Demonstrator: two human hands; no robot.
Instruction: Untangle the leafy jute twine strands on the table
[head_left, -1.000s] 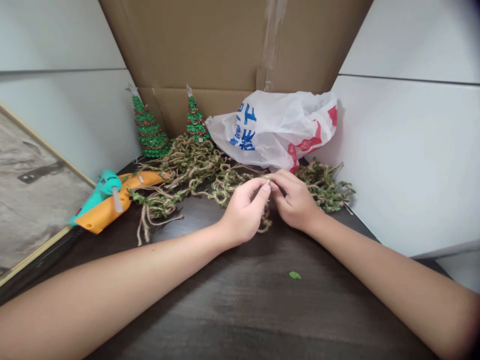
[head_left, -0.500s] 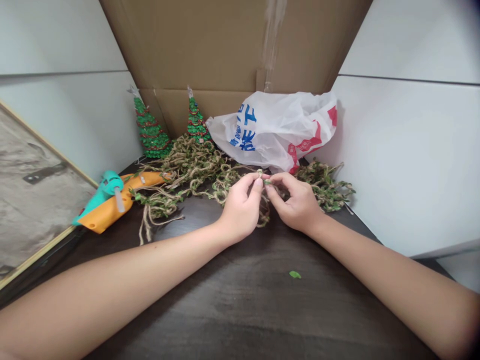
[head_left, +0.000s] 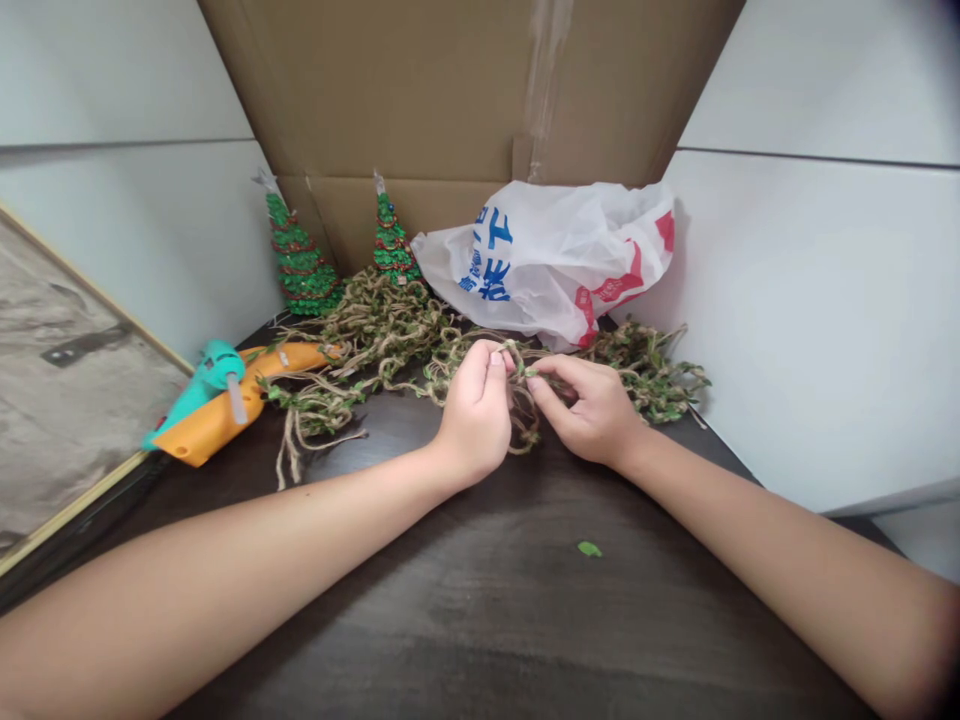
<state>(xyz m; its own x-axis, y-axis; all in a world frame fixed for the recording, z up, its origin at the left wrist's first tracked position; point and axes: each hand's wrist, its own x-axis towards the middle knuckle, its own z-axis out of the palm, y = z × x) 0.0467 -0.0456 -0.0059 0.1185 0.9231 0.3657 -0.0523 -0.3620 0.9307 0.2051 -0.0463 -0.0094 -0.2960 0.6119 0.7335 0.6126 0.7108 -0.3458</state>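
Note:
Between thumb and fingers, my left hand [head_left: 478,412] pinches a twine garland [head_left: 513,352] of brown cord with small green leaves. My right hand [head_left: 586,402] pinches the same garland a little to the right, fingertips pressed together. A short stretch of cord spans the gap between the hands, and a loop of it hangs below onto the dark table. Behind and left of my hands lies a tangled heap of leafy twine [head_left: 390,325]. Another bunch of leafy twine [head_left: 651,368] sits just beyond my right hand.
A white plastic bag [head_left: 562,255] rests at the back. Two small green trees [head_left: 302,260] stand back left. A teal-and-orange glue gun [head_left: 225,400] lies at left beside a framed board [head_left: 67,350]. One loose leaf [head_left: 590,549] is on the dark table [head_left: 480,620]. White panels [head_left: 817,330] and cardboard [head_left: 420,90] enclose the space.
My left hand has shifted slightly left and turned, so the fingertips of both hands are farther apart. More cord shows between them. Both hands keep their pinch on the garland.

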